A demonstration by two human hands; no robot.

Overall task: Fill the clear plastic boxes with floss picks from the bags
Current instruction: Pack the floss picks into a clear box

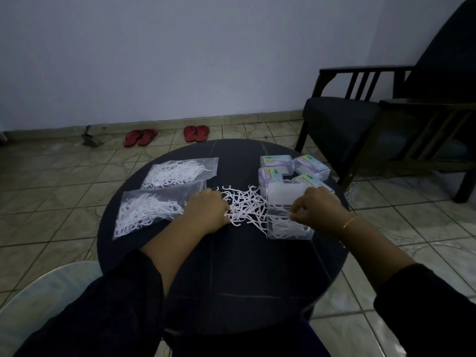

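A loose pile of white floss picks (pixel 244 204) lies in the middle of the round dark table (pixel 231 274). My left hand (pixel 207 211) rests on the pile's left edge with its fingers curled into the picks. My right hand (pixel 318 210) pinches a few picks over an open clear plastic box (pixel 283 229) that holds some picks; its raised lid (pixel 284 194) stands behind. Two clear bags of floss picks lie to the left, the nearer bag (pixel 152 210) and the farther bag (pixel 180 172).
Several shut, labelled plastic boxes (pixel 304 168) stand at the table's back right. A dark wooden armchair (pixel 386 119) is beyond them on the right. Two pairs of red sandals (pixel 167 135) lie on the tiled floor by the wall.
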